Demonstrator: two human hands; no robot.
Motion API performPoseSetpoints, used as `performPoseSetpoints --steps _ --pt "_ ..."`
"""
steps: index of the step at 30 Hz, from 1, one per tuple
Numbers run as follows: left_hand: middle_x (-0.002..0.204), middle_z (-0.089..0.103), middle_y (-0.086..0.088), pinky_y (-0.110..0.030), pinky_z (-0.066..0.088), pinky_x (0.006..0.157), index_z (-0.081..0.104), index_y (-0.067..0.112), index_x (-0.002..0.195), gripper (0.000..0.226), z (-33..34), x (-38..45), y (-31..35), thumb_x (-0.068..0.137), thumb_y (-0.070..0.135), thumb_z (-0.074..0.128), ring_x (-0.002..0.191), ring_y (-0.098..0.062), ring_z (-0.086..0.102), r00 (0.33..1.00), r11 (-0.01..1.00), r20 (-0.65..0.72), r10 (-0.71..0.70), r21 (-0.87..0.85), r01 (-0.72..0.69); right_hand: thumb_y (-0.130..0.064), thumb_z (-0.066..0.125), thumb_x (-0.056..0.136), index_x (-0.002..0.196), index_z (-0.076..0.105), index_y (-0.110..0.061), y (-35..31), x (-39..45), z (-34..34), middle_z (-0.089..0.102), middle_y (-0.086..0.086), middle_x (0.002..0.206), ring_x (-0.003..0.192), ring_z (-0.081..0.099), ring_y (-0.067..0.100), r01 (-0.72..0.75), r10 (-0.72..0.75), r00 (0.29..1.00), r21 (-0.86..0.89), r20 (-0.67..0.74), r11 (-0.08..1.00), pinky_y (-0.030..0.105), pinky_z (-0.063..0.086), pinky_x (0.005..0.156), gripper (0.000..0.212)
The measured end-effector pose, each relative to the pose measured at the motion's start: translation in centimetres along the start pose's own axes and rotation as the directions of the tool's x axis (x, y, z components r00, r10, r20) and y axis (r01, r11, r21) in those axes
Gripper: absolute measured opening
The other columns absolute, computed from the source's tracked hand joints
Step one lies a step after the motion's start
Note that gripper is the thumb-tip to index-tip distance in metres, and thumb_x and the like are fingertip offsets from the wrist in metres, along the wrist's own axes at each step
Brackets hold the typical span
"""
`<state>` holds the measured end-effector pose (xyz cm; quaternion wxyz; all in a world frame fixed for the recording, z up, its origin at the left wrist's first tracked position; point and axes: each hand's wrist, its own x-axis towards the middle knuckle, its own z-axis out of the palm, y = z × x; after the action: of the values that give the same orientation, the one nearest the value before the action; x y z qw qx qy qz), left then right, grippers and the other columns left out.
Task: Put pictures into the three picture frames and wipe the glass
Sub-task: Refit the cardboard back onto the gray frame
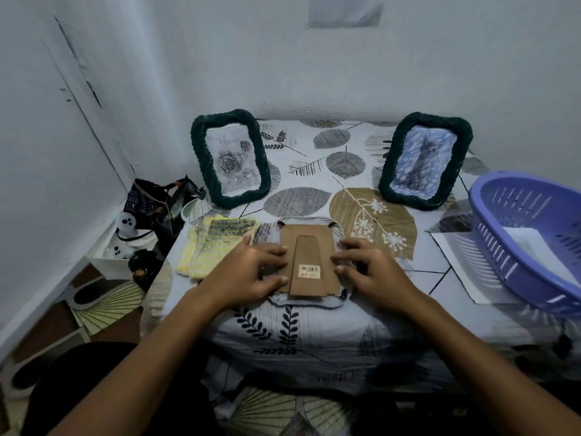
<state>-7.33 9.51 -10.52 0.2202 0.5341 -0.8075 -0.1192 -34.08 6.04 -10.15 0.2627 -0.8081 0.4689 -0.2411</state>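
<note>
A third picture frame [308, 240] lies face down in the middle of the table, its brown cardboard back and stand with a barcode sticker facing up. My left hand [251, 272] rests on the back's left edge, fingers curled at the rim. My right hand [367, 272] presses the right edge with bent fingers. Two dark green braided frames stand upright behind: the left frame [231, 158] holds a grey rose picture, the right frame [424, 160] holds a blue picture. A yellow knitted cloth [217, 245] lies to the left of the flat frame.
A purple plastic basket [531, 243] with white paper in it stands at the right on a white sheet [465, 265]. The table [314, 328] wears a leaf-print cover. A dark bag [154, 199] and a small ghost figure [125, 228] sit in the left corner by the wall.
</note>
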Motion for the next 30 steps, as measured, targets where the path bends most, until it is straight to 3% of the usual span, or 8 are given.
performPoseSetpoints --steps 4,9,17,19,21,24,26,30 --pt "0.138 0.054 0.006 -0.037 0.001 0.118 0.067 0.019 0.119 0.071 0.2 -0.3 0.0 0.073 0.068 0.045 0.130 -0.001 0.039 1.000 0.999 -0.017 0.001 -0.051 -0.002 -0.023 0.066 0.089 0.123 0.065 -0.013 -0.3 -1.0 0.2 0.046 0.003 0.145 0.130 0.044 0.017 0.008 -0.009 0.999 0.006 0.034 1.000 0.040 0.040 0.106 0.035" --pt "0.138 0.053 0.006 -0.037 0.001 0.118 0.068 0.020 0.118 0.069 0.3 -0.3 0.0 0.073 0.068 0.046 0.136 -0.008 0.038 1.000 0.999 -0.015 0.003 -0.054 -0.004 -0.024 0.065 0.089 0.124 0.064 -0.015 0.0 -1.0 0.3 0.047 0.000 0.144 0.130 0.044 0.016 0.009 -0.010 1.000 0.027 0.029 1.000 0.042 0.040 0.107 0.035" --pt "0.133 0.058 0.002 -0.046 0.014 0.119 0.072 0.018 0.110 0.058 0.6 -0.7 0.2 0.078 0.061 0.052 0.136 -0.013 0.037 0.996 0.998 -0.077 0.037 -0.055 -0.041 -0.021 0.067 0.088 0.121 0.066 -0.016 0.2 -1.3 0.4 0.050 0.000 0.141 0.128 0.045 0.013 0.016 -0.016 1.000 0.051 -0.001 0.999 0.034 0.039 0.105 0.033" --pt "0.118 0.067 -0.003 -0.044 0.036 0.108 0.076 0.014 0.099 0.045 0.6 -1.1 0.5 0.080 0.052 0.060 0.123 -0.023 0.053 0.981 0.995 -0.172 0.090 -0.035 -0.097 -0.019 0.068 0.087 0.118 0.068 -0.015 0.1 -1.5 0.5 0.052 0.002 0.139 0.125 0.046 0.010 0.024 -0.022 0.999 0.057 -0.032 0.998 0.028 0.037 0.102 0.031" --pt "0.096 0.069 -0.003 -0.034 0.049 0.081 0.076 0.010 0.092 0.037 0.4 -1.6 1.0 0.081 0.044 0.065 0.096 -0.022 0.059 0.951 0.992 -0.288 0.115 -0.016 -0.125 -0.017 0.069 0.086 0.114 0.070 -0.014 0.0 -1.8 0.7 0.053 0.004 0.137 0.123 0.047 0.011 0.029 -0.025 0.997 0.055 -0.071 0.998 0.029 0.038 0.102 0.028" --pt "0.076 0.060 0.002 -0.028 0.046 0.059 0.076 0.009 0.093 0.040 -0.1 -2.4 2.0 0.079 0.045 0.065 0.069 -0.013 0.056 0.935 0.996 -0.354 0.026 -0.070 -0.054 -0.015 0.070 0.085 0.106 0.073 -0.012 -0.4 -2.5 1.1 0.056 0.007 0.133 0.120 0.051 0.016 0.032 -0.025 0.990 0.054 -0.138 0.998 0.034 0.042 0.100 0.022" --pt "0.071 0.056 0.007 -0.019 0.042 0.056 0.076 0.011 0.094 0.043 0.1 -3.1 2.7 0.077 0.049 0.066 0.063 -0.003 0.053 0.935 0.992 -0.351 -0.039 -0.125 -0.005 -0.014 0.070 0.085 0.102 0.074 -0.011 -0.7 -3.2 1.5 0.056 0.007 0.130 0.118 0.050 0.014 0.032 -0.022 0.983 0.055 -0.183 0.998 0.031 0.040 0.098 0.018" --pt "0.072 0.055 0.005 -0.005 0.035 0.058 0.076 0.008 0.094 0.043 1.4 -4.3 3.5 0.070 0.044 0.075 0.063 0.000 0.052 0.926 0.985 -0.357 -0.123 -0.155 0.071 -0.018 0.071 0.084 0.097 0.073 -0.010 -1.4 -4.7 2.5 0.055 0.006 0.127 0.118 0.049 0.014 -0.010 0.027 0.964 0.068 -0.263 0.998 0.029 0.040 0.098 0.015"
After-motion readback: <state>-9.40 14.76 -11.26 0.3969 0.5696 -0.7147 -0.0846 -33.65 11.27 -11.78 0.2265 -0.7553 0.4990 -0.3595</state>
